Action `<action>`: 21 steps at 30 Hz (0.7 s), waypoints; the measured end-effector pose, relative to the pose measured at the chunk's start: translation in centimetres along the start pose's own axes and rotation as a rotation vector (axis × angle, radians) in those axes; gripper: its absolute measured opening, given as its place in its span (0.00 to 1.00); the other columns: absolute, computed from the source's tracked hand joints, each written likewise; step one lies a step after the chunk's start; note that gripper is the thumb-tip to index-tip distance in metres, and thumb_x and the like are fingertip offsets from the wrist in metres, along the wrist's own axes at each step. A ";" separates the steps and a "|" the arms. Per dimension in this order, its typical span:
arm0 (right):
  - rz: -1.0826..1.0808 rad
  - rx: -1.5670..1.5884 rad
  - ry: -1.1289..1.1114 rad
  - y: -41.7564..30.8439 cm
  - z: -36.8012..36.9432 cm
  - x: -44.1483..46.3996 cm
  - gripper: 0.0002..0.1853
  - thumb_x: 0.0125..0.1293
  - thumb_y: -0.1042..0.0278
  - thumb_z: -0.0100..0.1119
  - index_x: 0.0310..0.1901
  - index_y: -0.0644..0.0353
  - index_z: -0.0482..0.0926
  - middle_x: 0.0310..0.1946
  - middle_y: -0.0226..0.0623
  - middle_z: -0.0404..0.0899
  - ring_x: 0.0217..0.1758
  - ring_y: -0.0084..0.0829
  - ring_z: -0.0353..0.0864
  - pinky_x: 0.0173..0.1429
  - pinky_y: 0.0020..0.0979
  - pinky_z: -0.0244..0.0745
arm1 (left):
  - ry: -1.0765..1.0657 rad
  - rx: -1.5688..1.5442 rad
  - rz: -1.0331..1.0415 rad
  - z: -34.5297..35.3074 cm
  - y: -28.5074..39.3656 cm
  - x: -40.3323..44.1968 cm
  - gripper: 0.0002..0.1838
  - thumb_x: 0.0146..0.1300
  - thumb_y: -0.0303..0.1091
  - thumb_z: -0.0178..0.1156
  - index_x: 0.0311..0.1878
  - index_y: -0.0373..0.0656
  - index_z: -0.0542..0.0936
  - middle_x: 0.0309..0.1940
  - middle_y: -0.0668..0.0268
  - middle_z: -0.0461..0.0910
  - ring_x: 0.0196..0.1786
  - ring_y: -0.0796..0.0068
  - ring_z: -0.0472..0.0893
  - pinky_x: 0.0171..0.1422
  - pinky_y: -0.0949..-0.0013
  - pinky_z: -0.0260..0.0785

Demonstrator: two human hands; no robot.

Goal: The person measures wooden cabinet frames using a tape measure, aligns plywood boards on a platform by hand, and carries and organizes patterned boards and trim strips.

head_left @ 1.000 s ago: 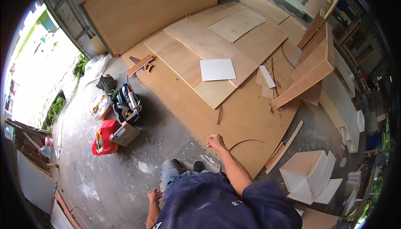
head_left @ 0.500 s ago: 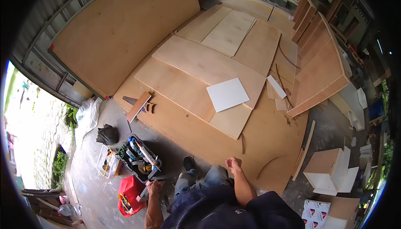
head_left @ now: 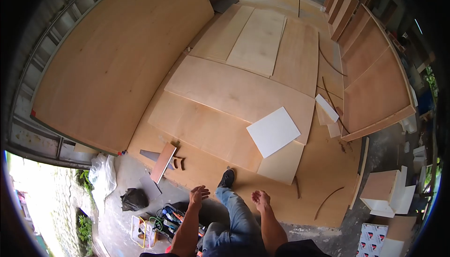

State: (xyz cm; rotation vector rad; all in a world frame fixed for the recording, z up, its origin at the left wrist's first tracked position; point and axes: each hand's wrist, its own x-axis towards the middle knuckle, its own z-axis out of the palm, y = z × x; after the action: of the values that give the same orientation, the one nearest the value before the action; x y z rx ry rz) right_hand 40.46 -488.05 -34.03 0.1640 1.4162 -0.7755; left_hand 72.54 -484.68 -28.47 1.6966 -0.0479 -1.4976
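My left hand [head_left: 198,195] is held over the floor near the tool box [head_left: 171,219], its fingers apart and nothing in it. To the right, my right hand [head_left: 260,199] hangs above the edge of the plywood sheet, with fingers loosely curled; whether they hold anything is too small to tell. Between the hands, one shoe [head_left: 227,178] stands on the plywood. A white panel [head_left: 273,132] lies on the stacked plywood boards [head_left: 239,88] ahead. Left of my foot are a handsaw [head_left: 149,155] and a reddish board [head_left: 163,162].
A large plywood sheet [head_left: 117,60] leans along the left wall. Wooden frames [head_left: 375,71] stand at the right, with a white box piece [head_left: 383,192] below them. A black bag [head_left: 134,200] and clear plastic [head_left: 102,175] lie at the lower left. Thin curved strips lie about.
The view has swung and moved forward toward the boards. One foot has stepped onto the plywood. My left hand has risen and come forward, past the tool box.
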 end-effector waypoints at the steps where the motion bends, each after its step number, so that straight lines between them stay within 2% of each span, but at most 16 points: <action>1: 0.013 -0.006 -0.017 -0.6 2.0 2.1 0.16 0.70 0.58 0.46 0.39 0.65 0.72 0.32 0.42 0.77 0.34 0.34 0.79 0.42 0.37 0.79 | -0.006 0.007 -0.005 0.0 1.1 2.6 0.19 0.63 0.41 0.57 0.49 0.35 0.74 0.39 0.53 0.81 0.40 0.60 0.82 0.41 0.63 0.73; 4: 0.040 0.017 -0.048 0.0 7.3 9.9 0.17 0.70 0.56 0.45 0.38 0.65 0.73 0.29 0.45 0.79 0.31 0.34 0.80 0.38 0.36 0.80 | -0.028 -0.010 -0.036 0.5 3.5 10.6 0.20 0.64 0.41 0.56 0.50 0.34 0.74 0.39 0.52 0.81 0.41 0.60 0.82 0.42 0.62 0.74; 6: 0.069 0.013 -0.046 0.4 8.4 13.9 0.18 0.71 0.56 0.43 0.39 0.66 0.73 0.29 0.44 0.80 0.32 0.36 0.82 0.40 0.38 0.81 | 0.022 -0.026 -0.091 0.6 3.7 15.5 0.20 0.66 0.42 0.54 0.51 0.34 0.73 0.40 0.53 0.80 0.42 0.58 0.82 0.44 0.59 0.74; 8: 0.119 -0.133 0.037 0.2 9.6 17.3 0.18 0.71 0.57 0.43 0.40 0.68 0.72 0.31 0.45 0.79 0.34 0.38 0.81 0.41 0.38 0.81 | 0.069 -0.065 -0.133 0.9 2.9 20.4 0.19 0.65 0.40 0.55 0.50 0.33 0.73 0.37 0.53 0.81 0.37 0.59 0.83 0.39 0.61 0.76; 10: 0.100 -0.171 0.025 0.1 10.3 22.7 0.20 0.71 0.56 0.43 0.41 0.68 0.73 0.31 0.46 0.80 0.33 0.39 0.83 0.39 0.37 0.82 | 0.045 -0.036 -0.139 1.8 2.6 26.3 0.17 0.65 0.40 0.55 0.47 0.34 0.74 0.34 0.54 0.81 0.33 0.62 0.82 0.36 0.62 0.76; 11: 0.098 -0.228 0.034 -0.1 11.0 25.2 0.20 0.71 0.55 0.44 0.41 0.68 0.73 0.31 0.47 0.80 0.33 0.39 0.83 0.39 0.38 0.82 | 0.063 -0.031 -0.156 2.3 2.5 29.2 0.16 0.63 0.42 0.58 0.42 0.36 0.75 0.31 0.57 0.81 0.30 0.65 0.82 0.33 0.65 0.75; 14: 0.106 -0.276 0.025 0.9 10.8 33.7 0.21 0.70 0.54 0.44 0.41 0.68 0.73 0.31 0.47 0.80 0.33 0.41 0.83 0.40 0.41 0.82 | 0.065 -0.011 -0.188 3.6 0.1 39.3 0.15 0.62 0.42 0.59 0.38 0.37 0.76 0.30 0.58 0.81 0.30 0.66 0.82 0.31 0.68 0.74; 15: 0.115 -0.280 -0.001 1.7 10.3 36.5 0.21 0.70 0.53 0.45 0.40 0.69 0.73 0.30 0.47 0.80 0.32 0.43 0.83 0.41 0.42 0.82 | 0.077 0.016 -0.214 3.5 -1.2 42.6 0.18 0.64 0.43 0.57 0.46 0.36 0.74 0.34 0.57 0.79 0.32 0.64 0.81 0.35 0.63 0.74; 18: 0.148 -0.196 0.045 5.7 8.1 43.0 0.22 0.70 0.52 0.46 0.42 0.70 0.73 0.30 0.49 0.79 0.33 0.45 0.82 0.43 0.46 0.81 | 0.160 0.156 -0.198 2.8 -4.7 51.7 0.19 0.62 0.44 0.60 0.43 0.36 0.73 0.33 0.56 0.77 0.30 0.64 0.79 0.31 0.65 0.74; 19: 0.130 -0.186 0.038 7.1 7.7 45.3 0.27 0.70 0.46 0.44 0.46 0.70 0.71 0.33 0.51 0.80 0.36 0.45 0.82 0.46 0.43 0.80 | 0.155 0.161 -0.199 2.3 -5.6 54.6 0.19 0.62 0.44 0.60 0.43 0.36 0.73 0.33 0.56 0.77 0.30 0.64 0.79 0.31 0.65 0.74; 20: 0.128 -0.180 0.042 8.3 7.3 47.7 0.27 0.70 0.46 0.44 0.46 0.70 0.71 0.33 0.51 0.80 0.36 0.45 0.82 0.46 0.43 0.80 | 0.262 0.218 -0.223 1.4 -6.3 57.6 0.24 0.60 0.48 0.62 0.45 0.34 0.73 0.31 0.56 0.76 0.26 0.65 0.77 0.27 0.65 0.72; 21: 0.204 -0.014 0.109 9.4 7.2 49.6 0.29 0.69 0.43 0.44 0.47 0.69 0.70 0.34 0.52 0.80 0.37 0.46 0.82 0.48 0.44 0.78 | 0.369 0.274 -0.246 0.4 -6.8 60.5 0.29 0.57 0.51 0.64 0.46 0.32 0.72 0.30 0.56 0.75 0.21 0.66 0.74 0.24 0.66 0.70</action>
State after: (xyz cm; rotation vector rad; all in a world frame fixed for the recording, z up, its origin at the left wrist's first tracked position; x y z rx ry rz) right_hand 49.69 -503.94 -81.56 0.3387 1.4808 -0.5954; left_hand 85.97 -513.00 -80.72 2.2462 0.1641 -1.3730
